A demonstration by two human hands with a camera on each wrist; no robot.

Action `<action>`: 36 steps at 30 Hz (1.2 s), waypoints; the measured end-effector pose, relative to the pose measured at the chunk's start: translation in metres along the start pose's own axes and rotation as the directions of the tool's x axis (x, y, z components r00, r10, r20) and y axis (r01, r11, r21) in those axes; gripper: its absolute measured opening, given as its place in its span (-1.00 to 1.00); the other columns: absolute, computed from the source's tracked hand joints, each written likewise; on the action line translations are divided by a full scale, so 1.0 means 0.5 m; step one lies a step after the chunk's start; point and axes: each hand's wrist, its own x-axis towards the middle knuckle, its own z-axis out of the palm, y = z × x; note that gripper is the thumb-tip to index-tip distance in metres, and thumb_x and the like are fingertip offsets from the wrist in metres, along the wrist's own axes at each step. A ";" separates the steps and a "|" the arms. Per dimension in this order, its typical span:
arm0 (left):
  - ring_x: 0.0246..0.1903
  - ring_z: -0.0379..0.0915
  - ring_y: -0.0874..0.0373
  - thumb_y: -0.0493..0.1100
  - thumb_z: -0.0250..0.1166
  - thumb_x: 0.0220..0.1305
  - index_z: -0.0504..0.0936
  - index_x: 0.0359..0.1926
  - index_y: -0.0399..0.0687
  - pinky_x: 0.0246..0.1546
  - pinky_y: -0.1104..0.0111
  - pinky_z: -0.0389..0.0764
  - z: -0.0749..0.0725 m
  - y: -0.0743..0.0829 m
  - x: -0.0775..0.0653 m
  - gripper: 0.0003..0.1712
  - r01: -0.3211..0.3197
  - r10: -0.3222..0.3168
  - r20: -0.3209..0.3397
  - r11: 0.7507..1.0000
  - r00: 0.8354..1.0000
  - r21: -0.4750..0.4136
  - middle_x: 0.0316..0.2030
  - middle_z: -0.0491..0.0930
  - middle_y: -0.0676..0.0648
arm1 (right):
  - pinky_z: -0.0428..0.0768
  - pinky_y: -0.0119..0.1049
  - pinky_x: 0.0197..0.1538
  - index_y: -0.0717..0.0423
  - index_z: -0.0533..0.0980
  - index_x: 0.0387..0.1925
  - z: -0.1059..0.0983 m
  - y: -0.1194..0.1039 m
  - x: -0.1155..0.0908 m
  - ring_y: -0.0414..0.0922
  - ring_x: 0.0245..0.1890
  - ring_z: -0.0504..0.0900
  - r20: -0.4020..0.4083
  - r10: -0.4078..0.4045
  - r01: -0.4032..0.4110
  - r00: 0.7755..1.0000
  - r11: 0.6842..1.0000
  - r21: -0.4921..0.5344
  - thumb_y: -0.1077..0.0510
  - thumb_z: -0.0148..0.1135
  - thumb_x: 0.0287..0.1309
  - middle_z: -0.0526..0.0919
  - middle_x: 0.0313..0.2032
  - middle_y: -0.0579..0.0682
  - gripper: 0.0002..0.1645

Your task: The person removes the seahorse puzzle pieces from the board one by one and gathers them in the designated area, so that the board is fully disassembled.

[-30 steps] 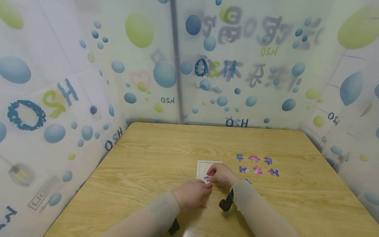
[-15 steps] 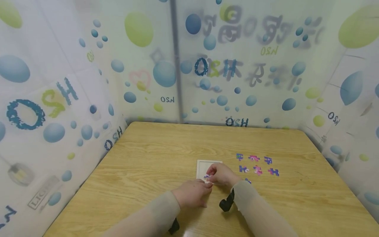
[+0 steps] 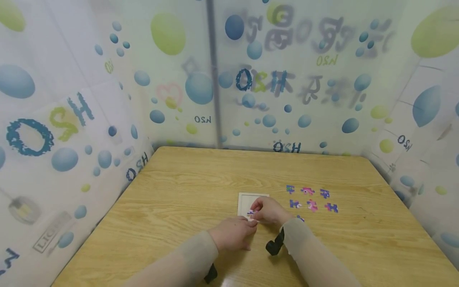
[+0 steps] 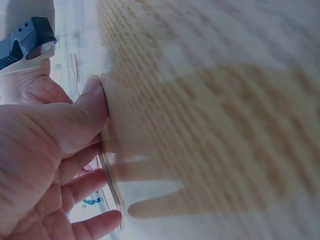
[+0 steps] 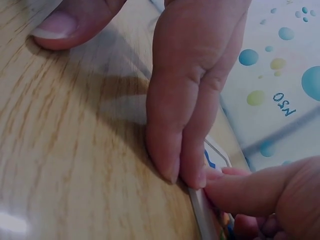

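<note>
A small square white puzzle tray (image 3: 244, 194) lies on the table ahead of me. My right hand (image 3: 270, 210) reaches over its lower right part, thumb and fingertips pinching a jigsaw piece (image 3: 250, 213) with blue and purple print at the lower side of the tray. Most of that piece is hidden by the fingers. My left hand (image 3: 232, 234) lies palm down at the tray's near edge, fingers extended. In the left wrist view, the left fingertips touch the tray's edge (image 4: 111, 182). The right wrist view has the right thumb (image 5: 240, 190) close beside the left fingertips.
To the right of the tray lie several loose jigsaw pieces in rows, among them a pink piece (image 3: 312, 205) and a purple one (image 3: 331, 207). Another piece (image 3: 300, 218) is partly behind the right wrist. Patterned curtains (image 3: 172, 95) enclose the wooden table (image 3: 179, 179).
The right fingers have shifted very slightly at the piece inside the tray. The left hand keeps its place at the near edge, and the loose pieces lie as before.
</note>
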 end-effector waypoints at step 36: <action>0.24 0.33 0.15 0.16 0.34 0.16 0.46 0.30 0.02 0.18 0.33 0.43 0.000 -0.001 0.001 -0.28 0.018 -0.017 0.015 0.999 1.000 -0.036 0.30 0.36 0.11 | 0.40 -0.34 -0.31 0.14 0.58 -0.33 0.002 0.004 0.000 -0.09 -0.35 0.44 -0.016 -0.010 0.010 1.000 1.000 0.029 0.34 0.44 -0.05 0.50 -0.41 -0.01 -0.78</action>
